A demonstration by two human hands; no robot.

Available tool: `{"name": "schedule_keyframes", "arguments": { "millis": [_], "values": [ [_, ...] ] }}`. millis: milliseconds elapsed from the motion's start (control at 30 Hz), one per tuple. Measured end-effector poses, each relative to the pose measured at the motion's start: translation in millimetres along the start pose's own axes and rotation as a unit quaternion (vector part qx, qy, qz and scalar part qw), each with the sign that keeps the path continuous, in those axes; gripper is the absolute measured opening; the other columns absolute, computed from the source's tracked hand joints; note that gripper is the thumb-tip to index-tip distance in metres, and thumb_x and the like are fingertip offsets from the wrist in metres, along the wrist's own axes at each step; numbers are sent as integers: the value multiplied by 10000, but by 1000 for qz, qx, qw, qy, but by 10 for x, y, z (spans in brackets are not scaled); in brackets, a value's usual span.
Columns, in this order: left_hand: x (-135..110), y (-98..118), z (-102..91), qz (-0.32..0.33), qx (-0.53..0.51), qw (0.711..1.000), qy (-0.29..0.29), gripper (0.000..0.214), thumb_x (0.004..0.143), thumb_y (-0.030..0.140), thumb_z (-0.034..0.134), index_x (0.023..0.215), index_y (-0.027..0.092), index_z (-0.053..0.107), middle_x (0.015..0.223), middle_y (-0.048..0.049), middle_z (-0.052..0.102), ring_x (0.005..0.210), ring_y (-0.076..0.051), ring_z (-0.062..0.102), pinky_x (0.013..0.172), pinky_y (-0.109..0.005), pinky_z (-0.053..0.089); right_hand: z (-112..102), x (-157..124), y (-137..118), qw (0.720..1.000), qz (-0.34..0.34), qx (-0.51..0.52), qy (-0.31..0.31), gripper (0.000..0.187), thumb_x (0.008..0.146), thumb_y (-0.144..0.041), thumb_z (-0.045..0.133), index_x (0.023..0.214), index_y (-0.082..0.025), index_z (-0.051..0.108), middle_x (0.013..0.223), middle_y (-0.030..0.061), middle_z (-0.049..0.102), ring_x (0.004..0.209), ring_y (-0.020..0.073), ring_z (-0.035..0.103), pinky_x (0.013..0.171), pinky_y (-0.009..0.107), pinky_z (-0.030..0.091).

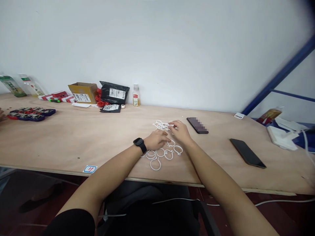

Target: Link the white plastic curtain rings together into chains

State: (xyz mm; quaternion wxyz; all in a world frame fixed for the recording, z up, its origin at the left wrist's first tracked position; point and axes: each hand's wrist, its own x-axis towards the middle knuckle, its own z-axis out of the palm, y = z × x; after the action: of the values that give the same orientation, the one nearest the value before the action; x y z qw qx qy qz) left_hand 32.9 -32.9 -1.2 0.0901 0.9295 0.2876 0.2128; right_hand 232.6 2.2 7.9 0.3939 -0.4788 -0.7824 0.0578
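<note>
A heap of white plastic rings, each with a small tab, lies on the wooden table in front of me. My right hand reaches its near side edge, thumb and forefinger closed on a white ring there. Just left of it, my left hand wears a black watch and hovers low over the table, fingers apart. Its fingertips are close to a loose ring; whether they touch it is unclear. Several more loose rings lie spread nearer the table edge, some partly behind my left wrist.
Two phones lie to the right. Along the wall stand an open cardboard box, black parcel bags and a small bottle. Blue and red trays sit at left, near another person's hand. A numbered card marks the front edge.
</note>
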Motion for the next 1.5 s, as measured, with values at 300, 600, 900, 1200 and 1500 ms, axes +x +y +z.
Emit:
{"name": "schedule_keyframes", "arguments": {
  "millis": [300,600,900,1200,1500],
  "values": [
    [-37,-29,-52,-114,-2,993,17,124,822,342,638,877,267,719,1184,-30,616,1148,-244,525,1002,-439,381,56,-35,-162,996,-43,55,-49,211,859,-243,547,987,-206,710,963,67,692,850,186,630,757,313,496],
    [-36,-67,-214,-159,-49,950,263,77,808,258,653,777,214,708,1150,-48,646,1070,-211,586,993,-423,422,38,-81,-300,992,-47,101,-63,231,846,-281,597,1039,-222,710,983,62,722,761,171,654,755,318,508],
    [-38,-47,-189,-152,-74,954,249,155,822,322,671,938,232,720,937,-21,745,914,-190,667,944,-383,447,3,-106,-401,986,-52,143,-69,212,866,-265,560,996,-233,724,959,47,740,872,197,677,800,319,508],
    [-28,-84,-217,-99,-132,962,217,149,842,333,657,855,204,729,815,-26,731,761,-151,646,772,-288,490,-8,-99,-389,980,-47,164,-106,214,887,-280,539,984,-226,722,838,28,735,774,184,673,742,300,512],
    [-23,-73,-149,-108,-49,971,209,234,839,343,639,1028,210,681,933,-42,704,880,-178,633,850,-336,477,-47,-13,-174,996,-52,-62,-35,269,863,-216,550,1090,-247,692,1101,75,703,1020,248,632,909,390,473]
  ]
}}
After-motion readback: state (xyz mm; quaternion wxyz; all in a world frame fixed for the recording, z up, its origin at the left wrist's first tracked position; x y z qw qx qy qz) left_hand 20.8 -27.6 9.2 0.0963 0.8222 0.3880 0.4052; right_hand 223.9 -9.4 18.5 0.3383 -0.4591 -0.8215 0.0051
